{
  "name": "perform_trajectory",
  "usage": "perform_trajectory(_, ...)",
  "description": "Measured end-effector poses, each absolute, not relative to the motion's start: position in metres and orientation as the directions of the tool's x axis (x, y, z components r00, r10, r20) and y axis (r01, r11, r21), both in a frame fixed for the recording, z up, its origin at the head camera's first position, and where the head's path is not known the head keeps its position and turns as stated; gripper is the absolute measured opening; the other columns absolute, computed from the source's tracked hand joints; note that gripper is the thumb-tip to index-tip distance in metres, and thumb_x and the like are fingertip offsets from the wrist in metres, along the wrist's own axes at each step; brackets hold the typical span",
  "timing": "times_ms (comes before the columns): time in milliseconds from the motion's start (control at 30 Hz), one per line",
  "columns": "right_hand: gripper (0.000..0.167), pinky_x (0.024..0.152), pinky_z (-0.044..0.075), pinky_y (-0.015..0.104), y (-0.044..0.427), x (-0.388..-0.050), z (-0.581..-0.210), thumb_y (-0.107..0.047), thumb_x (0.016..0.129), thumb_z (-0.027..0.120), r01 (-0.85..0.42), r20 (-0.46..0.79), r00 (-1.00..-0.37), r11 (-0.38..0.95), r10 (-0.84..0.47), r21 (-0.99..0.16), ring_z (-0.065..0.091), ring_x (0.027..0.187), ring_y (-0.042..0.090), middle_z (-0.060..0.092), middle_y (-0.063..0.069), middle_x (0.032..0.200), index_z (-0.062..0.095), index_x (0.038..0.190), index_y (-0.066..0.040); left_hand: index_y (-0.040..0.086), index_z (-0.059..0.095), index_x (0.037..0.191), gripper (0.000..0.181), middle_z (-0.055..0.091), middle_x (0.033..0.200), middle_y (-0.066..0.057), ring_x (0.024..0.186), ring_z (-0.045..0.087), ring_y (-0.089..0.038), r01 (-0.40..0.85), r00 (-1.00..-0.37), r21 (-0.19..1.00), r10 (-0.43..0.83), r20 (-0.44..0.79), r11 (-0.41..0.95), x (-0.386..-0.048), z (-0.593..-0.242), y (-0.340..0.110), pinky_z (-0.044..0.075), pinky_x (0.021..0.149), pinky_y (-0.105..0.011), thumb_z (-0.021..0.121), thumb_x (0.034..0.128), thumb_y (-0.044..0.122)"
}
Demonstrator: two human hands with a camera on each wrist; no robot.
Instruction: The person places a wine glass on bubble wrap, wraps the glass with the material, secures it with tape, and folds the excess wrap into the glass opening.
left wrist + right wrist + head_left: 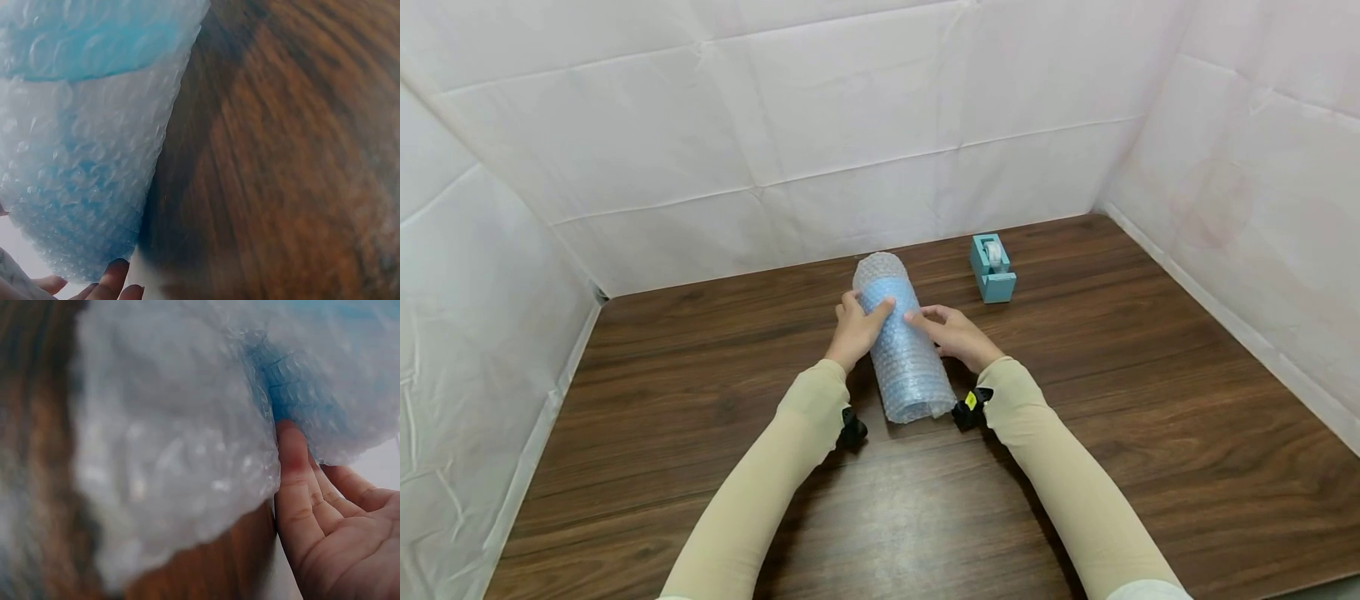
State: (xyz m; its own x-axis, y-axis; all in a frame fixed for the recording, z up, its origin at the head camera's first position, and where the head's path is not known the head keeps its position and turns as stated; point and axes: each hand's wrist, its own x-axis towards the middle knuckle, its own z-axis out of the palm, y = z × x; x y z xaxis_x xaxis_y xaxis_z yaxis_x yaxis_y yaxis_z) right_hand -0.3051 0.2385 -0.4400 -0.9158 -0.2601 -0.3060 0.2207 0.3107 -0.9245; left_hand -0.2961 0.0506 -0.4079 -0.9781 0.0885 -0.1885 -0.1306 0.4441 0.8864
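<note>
Bubble wrap roll point(904, 350): lying bluish-clear near the middle of the worktop point(715, 375)'s back edge
Left hand point(855, 329): gripping the left side, thumb laid on top
Right hand point(961, 337): holding the right side, thumb against the wrap
Tape dispenser point(997, 285): parked near the back edge, over toward the right corner
</note>
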Motion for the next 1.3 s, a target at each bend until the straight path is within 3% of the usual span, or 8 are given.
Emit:
perform_trajectory(233,0.079,0.103,0.043,0.050,0.238,-0.305,-0.439,-0.056,0.089,0.059,0.216,-0.313,-0.919,0.360,-0.238,-0.908,0.043,0.132,0.031,0.035,0.013,0.151,0.034,0.148,-0.009,0.011,0.014,0.150,0.075,0.016,0.149,-0.022,0.134,0.034,-0.041,-0.152,-0.974,0.877,0.083,-0.212,0.455,-0.297,-0.405,0.048,0.032,0.110,-0.054,0.045,0.0959,0.053)
perform_trajectory(567,0.076,0.098,0.046,0.047,0.237,-0.304,-0.433,-0.053,0.092,0.056,0.209,-0.326,-0.913,0.404,-0.247,-0.890,0.043,0.131,0.031,0.035,0.014,0.151,0.034,0.148,-0.008,0.013,0.015,0.150,0.080,0.018,0.149,-0.019,0.135,0.033,-0.039,-0.152,-0.973,0.883,0.088,-0.212,0.445,-0.295,-0.403,0.045,0.032,0.110,-0.053,0.055,0.0918,0.049)
perform_trajectory(800,0.083,0.099,0.046,0.046,0.234,-0.304,-0.431,-0.054,0.090,0.057,0.243,-0.361,-0.900,0.406,-0.244,-0.881,0.046,0.128,0.032,0.035,0.016,0.150,0.029,0.150,-0.004,0.014,0.014,0.152,0.080,0.017,0.151,-0.018,0.136,0.032,-0.038,-0.168,-0.970,0.887,0.090,-0.227,0.430,-0.295,-0.405,0.041,0.031,0.112,-0.052,0.055,0.0922,0.049)
perform_trajectory(1000,0.078,0.097,0.048,0.043,0.231,-0.305,-0.431,-0.053,0.091,0.058,0.285,-0.396,-0.879,0.371,-0.267,-0.884,0.053,0.121,0.029,0.047,0.017,0.140,0.040,0.143,0.002,0.016,0.014,0.154,0.081,0.016,0.152,-0.018,0.137,0.032,-0.038,-0.192,-0.964,0.893,0.094,-0.250,0.407,-0.294,-0.406,0.036,0.031,0.111,-0.054,0.055,0.0923,0.051)
perform_trajectory(1300,0.073,0.086,0.049,0.036,0.229,-0.306,-0.433,-0.056,0.094,0.050,0.228,-0.359,-0.875,0.377,-0.325,-0.898,0.051,0.109,0.025,0.047,0.015,0.135,0.040,0.145,-0.005,0.018,0.016,0.155,0.076,0.020,0.154,-0.016,0.138,0.034,-0.033,-0.219,-0.956,0.905,0.105,-0.274,0.366,-0.290,-0.407,0.018,0.035,0.110,-0.050,0.053,0.0947,0.047)
